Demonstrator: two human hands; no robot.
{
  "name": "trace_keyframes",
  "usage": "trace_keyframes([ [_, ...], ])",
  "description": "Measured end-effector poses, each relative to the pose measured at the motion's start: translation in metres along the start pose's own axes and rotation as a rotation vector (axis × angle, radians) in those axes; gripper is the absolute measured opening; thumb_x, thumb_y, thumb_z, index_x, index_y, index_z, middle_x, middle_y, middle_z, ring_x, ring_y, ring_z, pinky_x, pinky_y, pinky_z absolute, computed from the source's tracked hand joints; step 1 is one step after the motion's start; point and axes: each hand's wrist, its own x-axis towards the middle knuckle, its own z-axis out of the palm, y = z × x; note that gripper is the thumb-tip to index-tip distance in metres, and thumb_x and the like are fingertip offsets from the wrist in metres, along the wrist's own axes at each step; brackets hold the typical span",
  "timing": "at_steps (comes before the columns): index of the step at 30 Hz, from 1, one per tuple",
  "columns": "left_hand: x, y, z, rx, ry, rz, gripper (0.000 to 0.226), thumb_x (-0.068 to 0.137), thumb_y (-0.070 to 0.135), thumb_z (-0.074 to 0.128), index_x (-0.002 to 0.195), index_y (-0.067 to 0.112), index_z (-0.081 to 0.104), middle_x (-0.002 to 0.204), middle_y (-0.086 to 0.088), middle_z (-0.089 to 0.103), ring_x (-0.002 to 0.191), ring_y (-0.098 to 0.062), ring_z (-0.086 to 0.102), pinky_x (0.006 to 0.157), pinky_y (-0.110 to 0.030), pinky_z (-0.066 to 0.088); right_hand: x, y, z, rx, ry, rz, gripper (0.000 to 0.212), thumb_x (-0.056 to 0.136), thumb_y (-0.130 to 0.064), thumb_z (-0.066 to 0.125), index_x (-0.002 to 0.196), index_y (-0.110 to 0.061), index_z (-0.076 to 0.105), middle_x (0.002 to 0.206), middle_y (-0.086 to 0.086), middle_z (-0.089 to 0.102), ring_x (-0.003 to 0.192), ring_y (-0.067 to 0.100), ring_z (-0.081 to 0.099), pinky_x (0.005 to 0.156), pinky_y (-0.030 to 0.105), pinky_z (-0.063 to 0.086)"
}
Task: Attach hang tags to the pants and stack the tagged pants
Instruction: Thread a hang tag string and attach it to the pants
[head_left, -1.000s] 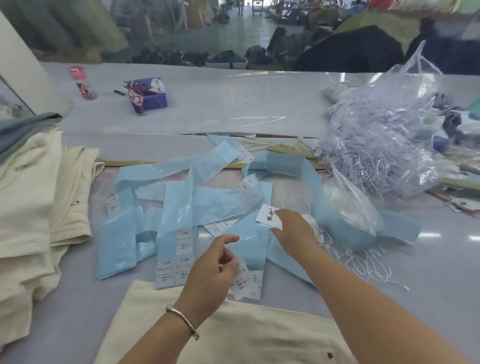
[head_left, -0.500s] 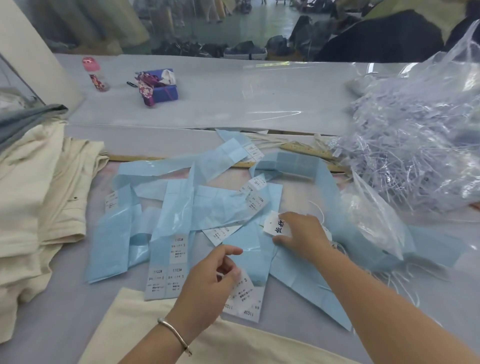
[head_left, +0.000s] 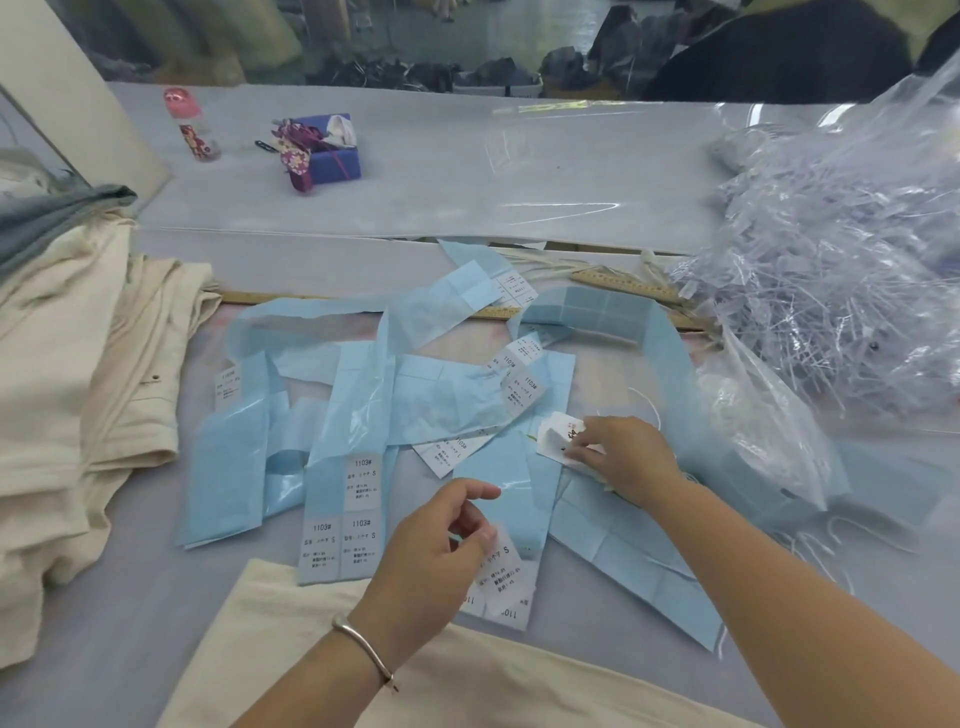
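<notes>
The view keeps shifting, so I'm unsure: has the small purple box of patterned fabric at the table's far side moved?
No. The purple box still sits just right of the pink-capped bottle; only the camera shifted.

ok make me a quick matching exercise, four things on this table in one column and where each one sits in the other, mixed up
Things:
1. pink-capped bottle
2. bag of plastic fasteners
3. stack of cream pants
4. white hang tags

Places:
A. far right of the table
B. under the right hand
C. left edge of the table
D. far left, beside the purple box

Pairs: 1-D, 2-A, 3-C, 4-B
</notes>
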Motion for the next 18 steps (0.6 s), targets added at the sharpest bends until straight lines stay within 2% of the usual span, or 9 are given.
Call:
trace_keyframes([
  [3, -0.001, 0.0, 0.001, -0.002, -0.002, -0.002, 0.029, 0.091, 0.009, 0.062, 0.101, 0.036, 0.064, 0.075, 0.017, 0.059, 0.076, -0.006, 0.058, 0.07, -0.023, 0.053, -0.001, -0.008, -0.004, -0.156, 0.05, -0.061, 0.027, 0.096, -0.028, 0.05, 0.096, -0.015, 0.074, 0.1, 0.002, 0.065, 0.097, 0.028, 0.058, 0.082, 0.034, 0.04],
  [5, -0.001, 0.001, 0.001, -0.008, -0.006, 0.002, 0.026, 0.092, 0.01, 0.061, 0.1, 0.035, 0.065, 0.074, 0.016, 0.058, 0.075, -0.006, 0.058, 0.067, -0.022, 0.053, -0.004, -0.016, -0.006, -0.118, 0.277, -0.072, 0.02, 0.092, -0.016, 0.056, 0.086, -0.006, 0.073, 0.093, 0.007, 0.066, 0.09, 0.032, 0.057, 0.079, 0.037, 0.044],
  [7, -0.001, 0.005, 0.0, -0.019, -0.013, 0.015, 0.02, 0.093, 0.015, 0.06, 0.097, 0.034, 0.065, 0.07, 0.015, 0.058, 0.067, -0.001, 0.056, 0.061, -0.015, 0.048, -0.01, -0.027, -0.014, 0.091, 0.578, -0.018, 0.012, 0.085, -0.003, 0.065, 0.073, -0.001, 0.068, 0.076, 0.009, 0.064, 0.073, 0.03, 0.056, 0.063, 0.032, 0.042],
  [8, -0.002, 0.008, 0.0, -0.029, -0.012, 0.021, 0.017, 0.094, 0.018, 0.059, 0.095, 0.033, 0.066, 0.067, 0.013, 0.057, 0.063, 0.001, 0.054, 0.059, -0.012, 0.044, -0.013, -0.032, -0.021, 0.222, 0.713, 0.022, 0.012, 0.084, 0.0, 0.065, 0.072, -0.002, 0.066, 0.07, 0.007, 0.061, 0.067, 0.027, 0.054, 0.059, 0.028, 0.039],
  [10, -0.004, 0.014, -0.002, -0.046, -0.006, 0.038, 0.012, 0.095, 0.021, 0.058, 0.091, 0.029, 0.066, 0.06, 0.009, 0.058, 0.055, 0.001, 0.051, 0.055, -0.009, 0.039, -0.018, -0.041, -0.037, 0.492, 0.853, 0.112, 0.013, 0.087, -0.003, 0.063, 0.075, -0.005, 0.065, 0.066, 0.002, 0.058, 0.061, 0.022, 0.053, 0.06, 0.027, 0.038],
  [12, -0.008, 0.022, -0.007, -0.018, -0.011, 0.068, 0.01, 0.096, 0.027, 0.057, 0.089, 0.027, 0.065, 0.057, 0.001, 0.059, 0.05, -0.006, 0.05, 0.051, -0.015, 0.04, -0.026, -0.054, -0.051, 0.758, 0.875, 0.227, 0.017, 0.09, -0.01, 0.062, 0.073, -0.014, 0.06, 0.063, 0.004, 0.059, 0.057, 0.022, 0.059, 0.056, 0.029, 0.044],
  [14, -0.014, 0.028, -0.014, 0.145, -0.019, 0.148, 0.014, 0.095, 0.039, 0.055, 0.093, 0.029, 0.062, 0.054, 0.001, 0.058, 0.049, -0.011, 0.051, 0.053, -0.026, 0.044, -0.042, -0.07, -0.06, 0.972, 0.85, 0.281, 0.022, 0.089, -0.01, 0.063, 0.07, -0.018, 0.055, 0.061, 0.009, 0.059, 0.05, 0.019, 0.062, 0.048, 0.027, 0.046],
  [16, -0.021, 0.035, -0.022, 0.445, -0.029, 0.27, 0.029, 0.091, 0.057, 0.047, 0.099, 0.032, 0.06, 0.047, 0.012, 0.051, 0.049, -0.007, 0.05, 0.051, -0.023, 0.037, -0.067, -0.087, -0.064, 1.037, 0.77, 0.286, 0.02, 0.086, -0.006, 0.063, 0.07, -0.009, 0.053, 0.058, 0.016, 0.058, 0.044, 0.017, 0.062, 0.042, 0.024, 0.045],
  [18, -0.028, 0.046, -0.028, 0.674, -0.067, 0.323, 0.054, 0.084, 0.076, 0.034, 0.106, 0.035, 0.061, 0.05, 0.015, 0.051, 0.053, -0.002, 0.05, 0.054, -0.021, 0.032, -0.096, -0.104, -0.066, 1.021, 0.646, 0.281, 0.016, 0.083, -0.001, 0.062, 0.07, 0.001, 0.053, 0.057, 0.02, 0.059, 0.043, 0.019, 0.061, 0.041, 0.026, 0.047],
])
